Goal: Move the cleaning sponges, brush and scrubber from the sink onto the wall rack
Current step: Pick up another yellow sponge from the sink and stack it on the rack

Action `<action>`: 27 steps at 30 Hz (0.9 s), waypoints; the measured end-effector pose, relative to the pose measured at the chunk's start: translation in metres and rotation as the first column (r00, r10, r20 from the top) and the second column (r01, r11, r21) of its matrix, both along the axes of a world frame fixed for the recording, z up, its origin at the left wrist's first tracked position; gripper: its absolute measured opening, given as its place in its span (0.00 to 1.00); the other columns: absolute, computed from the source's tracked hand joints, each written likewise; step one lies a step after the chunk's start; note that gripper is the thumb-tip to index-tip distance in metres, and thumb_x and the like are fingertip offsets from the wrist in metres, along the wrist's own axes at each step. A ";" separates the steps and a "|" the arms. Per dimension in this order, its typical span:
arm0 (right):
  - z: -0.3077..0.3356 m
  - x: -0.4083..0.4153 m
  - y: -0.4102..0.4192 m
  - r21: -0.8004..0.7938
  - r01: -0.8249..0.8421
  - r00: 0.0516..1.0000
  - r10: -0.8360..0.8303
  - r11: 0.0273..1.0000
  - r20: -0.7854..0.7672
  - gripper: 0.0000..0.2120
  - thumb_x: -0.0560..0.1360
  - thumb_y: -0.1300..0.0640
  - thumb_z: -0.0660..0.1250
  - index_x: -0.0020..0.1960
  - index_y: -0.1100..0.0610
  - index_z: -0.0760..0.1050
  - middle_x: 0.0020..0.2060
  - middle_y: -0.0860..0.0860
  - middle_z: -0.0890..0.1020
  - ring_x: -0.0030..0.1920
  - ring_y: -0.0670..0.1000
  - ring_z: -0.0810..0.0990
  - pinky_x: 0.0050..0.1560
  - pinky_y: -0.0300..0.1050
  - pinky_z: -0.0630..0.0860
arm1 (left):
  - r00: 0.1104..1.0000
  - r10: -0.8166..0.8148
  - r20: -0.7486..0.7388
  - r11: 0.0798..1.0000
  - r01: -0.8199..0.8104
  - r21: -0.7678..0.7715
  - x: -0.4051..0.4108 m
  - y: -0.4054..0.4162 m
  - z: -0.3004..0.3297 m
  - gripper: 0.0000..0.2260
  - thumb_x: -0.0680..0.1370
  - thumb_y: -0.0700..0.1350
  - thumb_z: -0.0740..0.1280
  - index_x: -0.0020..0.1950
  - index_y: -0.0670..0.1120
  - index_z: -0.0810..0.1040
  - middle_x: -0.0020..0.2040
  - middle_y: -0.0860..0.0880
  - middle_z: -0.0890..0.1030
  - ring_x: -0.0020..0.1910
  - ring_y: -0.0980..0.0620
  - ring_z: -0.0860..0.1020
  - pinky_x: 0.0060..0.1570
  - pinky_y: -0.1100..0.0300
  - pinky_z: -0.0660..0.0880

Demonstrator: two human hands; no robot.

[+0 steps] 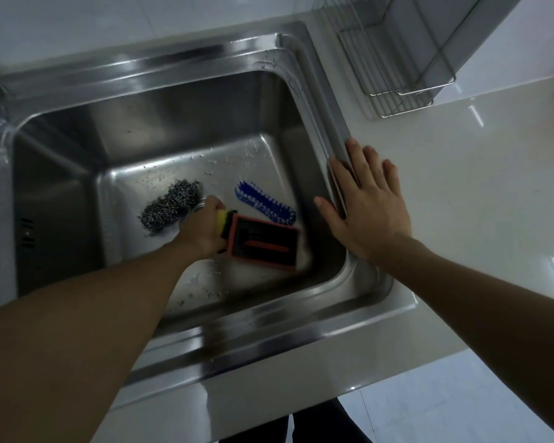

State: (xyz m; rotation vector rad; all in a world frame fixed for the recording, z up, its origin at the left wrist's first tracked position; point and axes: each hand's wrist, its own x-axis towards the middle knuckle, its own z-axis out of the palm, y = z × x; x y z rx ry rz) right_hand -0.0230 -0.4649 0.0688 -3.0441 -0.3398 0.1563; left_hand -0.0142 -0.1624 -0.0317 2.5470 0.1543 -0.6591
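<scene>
We see one steel sink (160, 91) and one wire wall rack (397, 68) beyond its right corner. In the basin lie one orange-framed sponge (266, 244), one blue bristle brush (264, 203) and one steel-wool scrubber (170, 206). Our right hand (365, 206) lies flat, fingers spread, on the rim; our left hand (205, 228) reaches down, fingers closed on a yellow sponge (222, 222).

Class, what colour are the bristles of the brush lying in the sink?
Blue with white flecks: the brush shows best in the head view.

No readable text, label or number shows on anything here
</scene>
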 end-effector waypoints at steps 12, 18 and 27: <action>0.011 0.001 -0.003 0.013 -0.034 0.996 0.034 0.999 -0.083 0.39 0.81 0.30 0.42 0.85 0.51 0.45 0.83 0.54 0.38 0.82 0.59 0.37 0.81 0.61 0.40 | 0.988 0.154 0.005 0.986 -0.153 -0.059 0.000 -0.003 0.074 0.20 0.76 0.42 0.70 0.58 0.43 0.61 0.53 0.40 0.73 0.45 0.46 0.73 0.32 0.57 0.68; 0.043 0.003 -0.002 0.050 -0.044 0.997 0.047 0.998 -0.059 0.38 0.82 0.31 0.41 0.84 0.52 0.43 0.83 0.55 0.38 0.81 0.58 0.34 0.81 0.60 0.38 | 0.961 0.274 -0.030 0.957 -0.276 -0.085 0.014 -0.016 0.127 0.21 0.74 0.52 0.67 0.58 0.47 0.60 0.55 0.42 0.71 0.50 0.44 0.75 0.36 0.55 0.67; 0.136 0.020 -0.008 0.085 -0.038 0.990 0.026 0.996 0.138 0.37 0.82 0.32 0.39 0.84 0.51 0.40 0.83 0.52 0.37 0.81 0.54 0.32 0.81 0.56 0.35 | 0.936 0.330 0.122 0.939 -0.313 -0.142 0.048 -0.042 0.237 0.19 0.77 0.53 0.64 0.60 0.45 0.61 0.57 0.41 0.69 0.52 0.41 0.73 0.48 0.51 0.71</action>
